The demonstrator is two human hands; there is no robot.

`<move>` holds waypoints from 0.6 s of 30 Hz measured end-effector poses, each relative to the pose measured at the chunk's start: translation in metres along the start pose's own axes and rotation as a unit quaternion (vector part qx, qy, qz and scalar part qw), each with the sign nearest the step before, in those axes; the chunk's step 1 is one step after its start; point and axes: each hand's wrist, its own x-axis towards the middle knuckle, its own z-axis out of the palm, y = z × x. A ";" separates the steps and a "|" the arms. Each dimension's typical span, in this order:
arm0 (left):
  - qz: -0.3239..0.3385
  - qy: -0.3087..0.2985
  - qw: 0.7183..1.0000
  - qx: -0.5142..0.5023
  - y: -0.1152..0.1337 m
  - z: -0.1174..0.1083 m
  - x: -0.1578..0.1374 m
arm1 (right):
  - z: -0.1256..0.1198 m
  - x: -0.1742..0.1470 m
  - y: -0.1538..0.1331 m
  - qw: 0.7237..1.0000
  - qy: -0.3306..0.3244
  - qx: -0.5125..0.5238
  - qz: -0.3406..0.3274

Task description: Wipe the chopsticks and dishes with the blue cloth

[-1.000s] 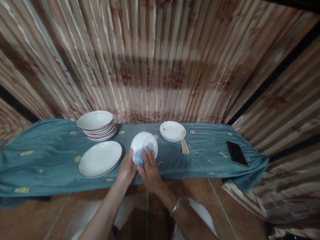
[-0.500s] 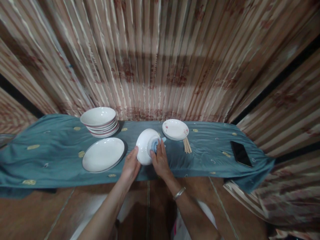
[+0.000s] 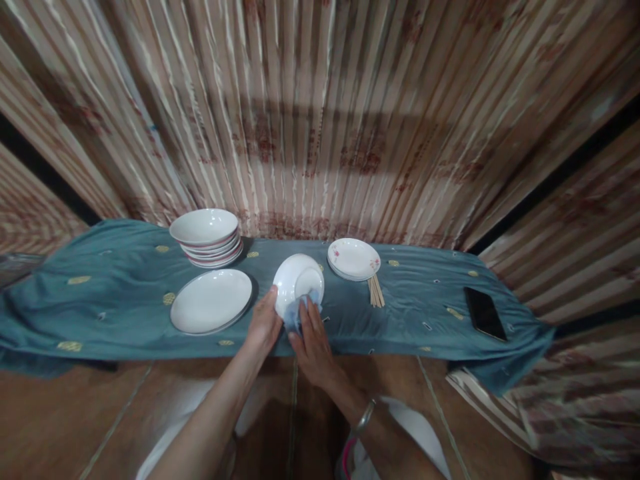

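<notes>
A white bowl (image 3: 289,275) is held up over the front of the table, its underside and foot ring turned toward me. My left hand (image 3: 265,321) grips the bowl's left edge, thumb on the outer surface. My right hand (image 3: 314,343) presses a light blue cloth (image 3: 295,316) against the lower part of the bowl, beside the foot ring. The fingers lie over the cloth and partly hide it. The bowl's inside faces away and cannot be seen.
White oval plates (image 3: 213,301) lie at left, with stacked red-rimmed bowls (image 3: 205,229) behind them. Flower-patterned plates (image 3: 354,258) stand right of centre, chopsticks (image 3: 376,291) beside them. A black phone (image 3: 485,313) rests at the right on the green tablecloth (image 3: 415,303). A pleated curtain (image 3: 320,120) hangs behind.
My right hand has slid the cloth from the foot ring down and left to the bowl's lower side. My left hand keeps its grip. The view has shifted slightly.
</notes>
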 end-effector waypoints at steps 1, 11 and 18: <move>-0.001 0.002 1.000 0.005 -0.001 0.000 0.000 | -0.002 0.001 -0.002 1.000 -0.003 -0.001 -0.014; 0.027 -0.028 0.998 0.039 -0.004 0.004 -0.006 | -0.015 0.038 -0.002 0.997 0.038 -0.054 -0.049; 0.007 -0.070 0.997 0.025 -0.004 0.004 -0.008 | -0.024 0.056 0.027 0.994 0.089 0.018 0.063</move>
